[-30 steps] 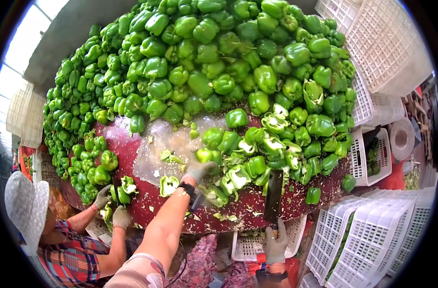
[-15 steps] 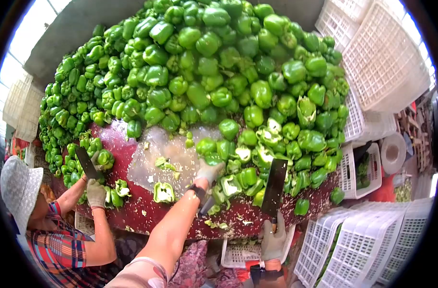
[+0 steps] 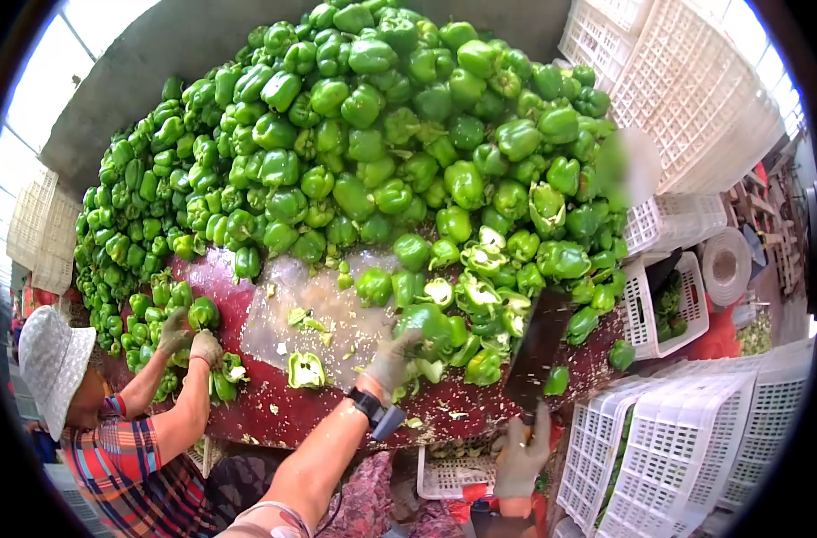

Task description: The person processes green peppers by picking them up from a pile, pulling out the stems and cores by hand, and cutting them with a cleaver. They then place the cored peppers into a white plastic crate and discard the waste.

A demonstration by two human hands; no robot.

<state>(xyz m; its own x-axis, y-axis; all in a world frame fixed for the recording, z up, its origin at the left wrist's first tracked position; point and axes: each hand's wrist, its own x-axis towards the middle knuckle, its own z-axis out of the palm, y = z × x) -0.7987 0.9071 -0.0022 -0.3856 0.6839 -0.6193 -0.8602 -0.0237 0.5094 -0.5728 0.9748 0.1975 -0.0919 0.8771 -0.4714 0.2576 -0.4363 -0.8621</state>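
My left hand, in a pale glove with a dark wristband, is closed around a green bell pepper over the near part of the red table. Low on the right, my gloved right hand grips a cleaver. Its broad dark blade points away from me, slightly blurred, and its handle is mostly hidden by my fingers. Cut peppers lie just beyond my left hand. A pepper half rests cut side up to the left of it.
A large heap of green peppers covers the far table. At left, a co-worker in a hat handles peppers with gloved hands. White crates stand at right, another crate sits below the table edge. Seeds litter the surface.
My left hand has drawn a pepper nearer to me. My right hand and the cleaver have shifted slightly right and down. The co-worker's blade, visible before, no longer shows clearly.
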